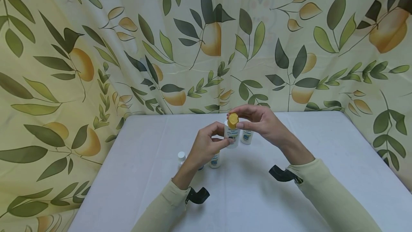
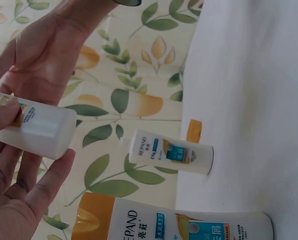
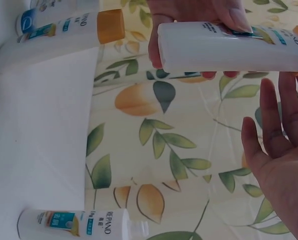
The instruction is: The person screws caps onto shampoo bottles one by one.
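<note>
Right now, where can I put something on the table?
The table looks bare right of the right sleeve, between it and the left sleeve, and left of the leftmost bottle. It's crowded in the middle: the left hand holds a bottle, the right hand is on its cap, and other bottles stand nearby.

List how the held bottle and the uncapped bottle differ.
The held bottle is raised in the left hand; the uncapped bottle stands on the table. The held bottle has an orange cap at its top; the uncapped bottle shows a bare neck. Both are white, printed bottles.
</note>
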`<state>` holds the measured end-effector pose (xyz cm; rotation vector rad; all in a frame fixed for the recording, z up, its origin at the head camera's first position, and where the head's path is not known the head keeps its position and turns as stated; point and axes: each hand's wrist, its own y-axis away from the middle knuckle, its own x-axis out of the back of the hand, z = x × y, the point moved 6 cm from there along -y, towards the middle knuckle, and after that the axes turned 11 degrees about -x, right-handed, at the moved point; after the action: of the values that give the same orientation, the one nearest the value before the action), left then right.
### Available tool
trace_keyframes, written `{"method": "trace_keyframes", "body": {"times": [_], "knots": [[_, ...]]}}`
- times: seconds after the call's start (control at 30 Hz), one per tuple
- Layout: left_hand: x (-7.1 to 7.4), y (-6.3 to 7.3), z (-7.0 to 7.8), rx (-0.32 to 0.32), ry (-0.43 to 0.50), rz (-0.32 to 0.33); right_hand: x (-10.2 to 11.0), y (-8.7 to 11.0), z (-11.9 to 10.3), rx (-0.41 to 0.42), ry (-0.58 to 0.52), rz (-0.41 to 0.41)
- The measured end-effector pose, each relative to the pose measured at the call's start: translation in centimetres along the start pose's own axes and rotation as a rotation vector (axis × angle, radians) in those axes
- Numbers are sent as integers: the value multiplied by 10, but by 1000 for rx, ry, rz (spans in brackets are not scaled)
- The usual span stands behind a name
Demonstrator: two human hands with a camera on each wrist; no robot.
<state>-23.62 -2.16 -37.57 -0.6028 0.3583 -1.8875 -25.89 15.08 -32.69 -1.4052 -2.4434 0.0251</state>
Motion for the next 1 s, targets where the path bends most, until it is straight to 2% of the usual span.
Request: {"method": "trace_keyframes", "body": {"times": [0.23,0.5,1.0], "knots": [[1,0,1,-24,-13,14,0,0,-2,4,7,36],[1,0,0,-17,-24,30,0,-1,-1,-28,24,75],[0,0,-2,-35,-29,52,0,-1,-2,-21,-9,93]]}}
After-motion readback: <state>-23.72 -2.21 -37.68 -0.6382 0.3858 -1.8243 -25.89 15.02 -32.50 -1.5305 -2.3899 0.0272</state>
